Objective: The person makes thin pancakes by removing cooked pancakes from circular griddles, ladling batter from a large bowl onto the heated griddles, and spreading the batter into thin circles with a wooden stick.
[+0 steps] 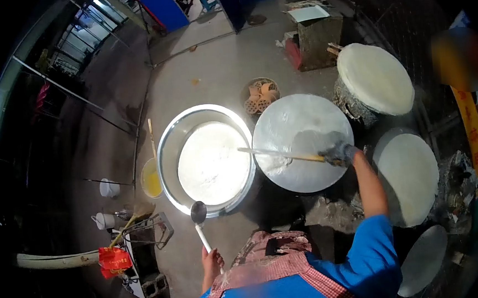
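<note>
My left hand (212, 261) is closed around the white handle of a ladle (198, 212), whose dark bowl is at the near rim of a large metal pot (167, 181). White batter (212, 164) fills much of the pot's inside. In a dark glove, my right hand (339, 154) grips the wooden handle of a long flat spatula (272, 153). The spatula lies across a round griddle (286, 115), its tip reaching over the pot's right rim. Part of the griddle is greyer, near the glove. I cannot tell whether the blade touches the surface.
Large round pale sheets (375, 78) lie on stands to the right, with another sheet (410, 178) nearer me. Behind the griddle sits a basket of perforated briquettes (261, 95). A yellow-liquid container (152, 180) and white bucket (109, 188) stand left of the pot.
</note>
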Motion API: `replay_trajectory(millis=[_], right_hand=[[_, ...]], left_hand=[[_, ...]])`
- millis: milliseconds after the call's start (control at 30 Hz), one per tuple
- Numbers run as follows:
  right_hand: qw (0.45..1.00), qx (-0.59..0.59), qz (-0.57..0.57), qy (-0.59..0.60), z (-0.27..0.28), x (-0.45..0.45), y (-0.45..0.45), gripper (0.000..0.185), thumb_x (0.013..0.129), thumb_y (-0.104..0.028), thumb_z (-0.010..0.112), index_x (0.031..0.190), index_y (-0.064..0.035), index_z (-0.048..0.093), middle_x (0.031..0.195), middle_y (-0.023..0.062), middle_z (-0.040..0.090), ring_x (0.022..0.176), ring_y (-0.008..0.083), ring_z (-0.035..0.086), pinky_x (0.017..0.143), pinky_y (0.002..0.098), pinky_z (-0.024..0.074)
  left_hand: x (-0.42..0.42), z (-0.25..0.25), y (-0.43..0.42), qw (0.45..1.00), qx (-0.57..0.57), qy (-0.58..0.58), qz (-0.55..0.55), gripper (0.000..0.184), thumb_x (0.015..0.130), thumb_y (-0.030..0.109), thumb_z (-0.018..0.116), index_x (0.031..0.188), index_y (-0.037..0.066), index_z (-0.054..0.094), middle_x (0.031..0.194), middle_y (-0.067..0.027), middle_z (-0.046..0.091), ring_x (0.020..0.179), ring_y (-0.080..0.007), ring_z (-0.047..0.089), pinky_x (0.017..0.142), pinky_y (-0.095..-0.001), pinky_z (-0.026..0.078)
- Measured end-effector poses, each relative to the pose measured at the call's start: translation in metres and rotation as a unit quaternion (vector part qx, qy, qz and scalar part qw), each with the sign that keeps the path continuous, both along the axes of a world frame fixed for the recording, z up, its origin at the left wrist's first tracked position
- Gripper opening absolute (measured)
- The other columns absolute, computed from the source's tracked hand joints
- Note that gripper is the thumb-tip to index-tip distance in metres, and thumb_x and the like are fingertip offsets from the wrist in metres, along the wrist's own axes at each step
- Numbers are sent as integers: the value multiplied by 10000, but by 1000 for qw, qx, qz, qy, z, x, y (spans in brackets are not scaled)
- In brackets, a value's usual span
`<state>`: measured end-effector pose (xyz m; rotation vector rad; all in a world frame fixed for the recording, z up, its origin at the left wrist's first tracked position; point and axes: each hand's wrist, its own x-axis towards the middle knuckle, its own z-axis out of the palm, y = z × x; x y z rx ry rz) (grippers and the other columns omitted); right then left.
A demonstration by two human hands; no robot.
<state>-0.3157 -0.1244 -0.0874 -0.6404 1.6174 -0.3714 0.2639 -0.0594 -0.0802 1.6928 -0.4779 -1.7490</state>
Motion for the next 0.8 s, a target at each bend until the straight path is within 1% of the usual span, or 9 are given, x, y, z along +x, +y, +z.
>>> replay_trajectory(millis=[167,333,533,567,633,667,700,733,800], right_hand=[[996,-36,-79,-2,-3,30,134,262,785,-233,554,993,-82,601,726,26,575,580,154,485,502,289,381],[941,-119,-209,238,-11,162,245,259,783,-284,540,944,-93,610,766,55,591,654,220,516,570,336,404],[788,-324,-259,455,-81,334,161,278,780,-345,524,886,-106,619,813,89,610,742,298,554,652,391,431],[791,-322,-254,454,-87,347,142,283,780,-355,522,876,-108,621,821,94,613,757,311,560,665,401,436],[869,-194,-247,382,-108,345,153,343,772,-368,531,961,-92,604,900,158,590,813,339,549,696,374,438],[862,-109,-256,424,-49,349,163,336,784,-354,513,1009,-119,594,917,165,588,827,332,554,707,385,436],[848,-138,-290,422,-54,340,184,279,785,-308,543,918,-79,627,825,160,610,738,281,573,656,317,433],[867,-125,-239,419,-98,311,215,291,800,-303,520,978,-89,606,780,131,620,725,265,575,635,319,432],[861,-98,-341,364,-55,312,202,385,782,-353,529,1064,-93,552,744,104,621,718,258,579,618,324,439]], left_hand=[[46,-4,-22,997,-13,-45,-69,434,786,49,421,1180,192,311,493,-10,348,341,-107,347,279,-238,283],[93,-34,-59,995,-3,10,-97,506,787,49,423,1241,213,273,475,-3,334,329,-104,337,269,-243,280],[110,5,-68,987,10,89,-130,331,819,88,429,1122,195,346,537,19,322,355,-62,293,272,-189,250],[115,9,-64,985,10,121,-124,334,816,74,418,1117,197,344,536,16,324,353,-66,295,271,-189,250],[122,22,-64,975,7,178,-130,341,809,47,397,1108,201,339,532,10,329,348,-72,298,268,-190,248],[126,29,-56,970,6,222,-102,370,812,44,392,1137,212,336,532,14,325,349,-67,296,269,-186,245],[132,30,-53,967,22,232,-108,413,816,54,396,1181,234,322,545,16,324,355,-59,288,274,-178,240],[139,31,-48,956,20,262,-129,425,819,57,396,1194,243,319,552,16,324,359,-55,281,276,-174,236],[141,33,-45,934,48,326,-136,442,824,62,396,1214,253,316,565,15,325,367,-50,270,280,-167,228]])
